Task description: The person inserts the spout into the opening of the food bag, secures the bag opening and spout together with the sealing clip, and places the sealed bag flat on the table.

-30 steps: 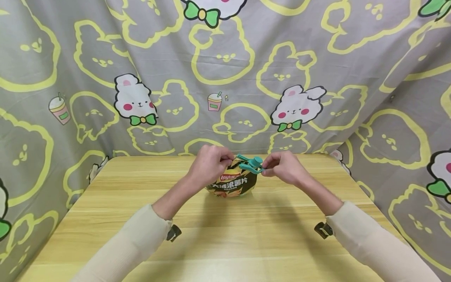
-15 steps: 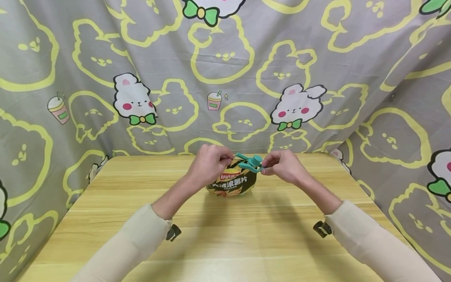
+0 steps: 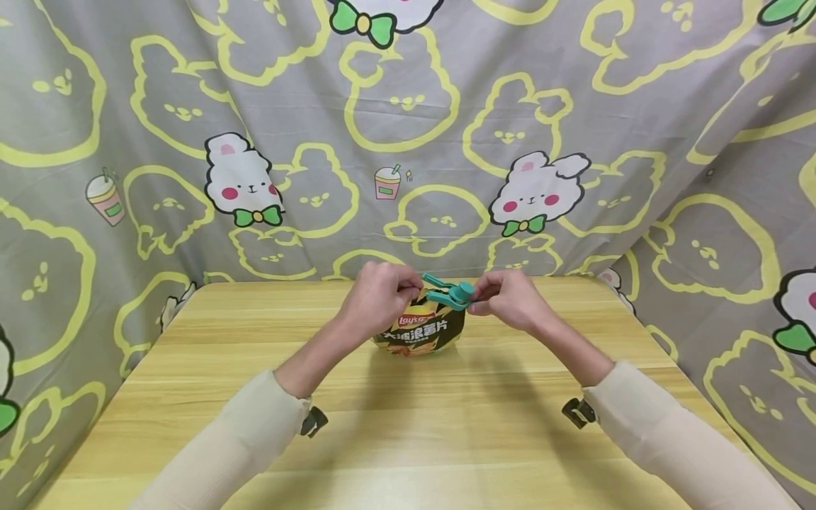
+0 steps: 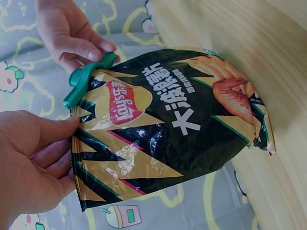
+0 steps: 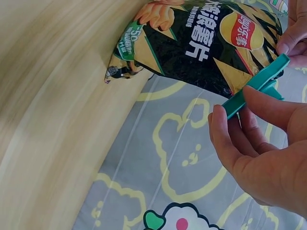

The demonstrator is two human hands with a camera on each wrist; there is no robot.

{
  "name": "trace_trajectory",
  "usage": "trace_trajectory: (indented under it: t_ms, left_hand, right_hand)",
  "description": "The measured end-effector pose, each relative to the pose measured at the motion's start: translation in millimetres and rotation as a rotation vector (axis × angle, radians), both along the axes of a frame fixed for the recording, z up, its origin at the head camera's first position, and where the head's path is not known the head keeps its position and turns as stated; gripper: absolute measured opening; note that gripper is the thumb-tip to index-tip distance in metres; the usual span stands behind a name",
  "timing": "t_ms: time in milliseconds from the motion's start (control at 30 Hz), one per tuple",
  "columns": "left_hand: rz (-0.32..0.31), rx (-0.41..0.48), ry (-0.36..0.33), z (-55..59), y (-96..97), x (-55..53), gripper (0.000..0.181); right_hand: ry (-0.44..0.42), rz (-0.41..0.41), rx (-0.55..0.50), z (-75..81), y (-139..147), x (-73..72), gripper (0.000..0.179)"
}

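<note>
A black and gold Lay's chip bag (image 3: 421, 333) stands on the wooden table, its top edge raised. My left hand (image 3: 379, 296) pinches that top edge near the left corner between thumb and fingers, plain in the left wrist view. A teal bag clip (image 3: 460, 292) with a round knob lies across the right part of the bag's top, its two arms spread apart in the head view. Thumb and fingers of my right hand (image 5: 268, 148) pinch the right end of the clip (image 5: 259, 82). In the right wrist view, only the left hand's fingertips (image 5: 290, 38) show.
The wooden table (image 3: 421, 439) stretches toward me in front of the bag. A grey curtain (image 3: 306, 106) with yellow outlines and white cartoon animals hangs behind the table and along both sides. Dark wrist mounts (image 3: 314, 421) sit under both cuffs.
My right hand has shifted slightly left, and the clip has slid left with it over the bag's top. The left hand and the bag stay in place.
</note>
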State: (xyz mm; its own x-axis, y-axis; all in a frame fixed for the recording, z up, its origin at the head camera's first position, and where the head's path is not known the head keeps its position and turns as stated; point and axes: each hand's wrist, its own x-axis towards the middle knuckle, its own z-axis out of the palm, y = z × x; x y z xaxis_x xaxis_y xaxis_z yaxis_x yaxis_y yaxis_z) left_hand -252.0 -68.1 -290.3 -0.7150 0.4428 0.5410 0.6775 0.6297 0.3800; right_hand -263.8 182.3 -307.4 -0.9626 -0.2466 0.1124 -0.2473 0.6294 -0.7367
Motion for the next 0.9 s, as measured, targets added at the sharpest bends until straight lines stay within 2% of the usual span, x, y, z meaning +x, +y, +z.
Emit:
trace_trajectory:
  t_ms: [300,533,700,900]
  left_hand:
    - [-0.001,0.001,0.002,1.0,0.5,0.8,0.017]
    - [0.003,-0.003,0.004,1.0,0.6,-0.4,0.017]
    - [0.007,-0.008,0.005,0.5,0.2,-1.1,0.015]
    - [0.036,-0.009,-0.011,1.2,0.5,0.3,0.008]
  right_hand:
    - [-0.01,-0.002,-0.014,-0.7,0.8,-0.6,0.018]
    - [-0.034,-0.002,-0.035,-2.8,0.6,-1.7,0.037]
    - [-0.017,0.011,-0.051,-5.0,-1.2,-3.6,0.027]
    - [-0.014,0.006,-0.054,-5.7,-1.2,-2.3,0.024]
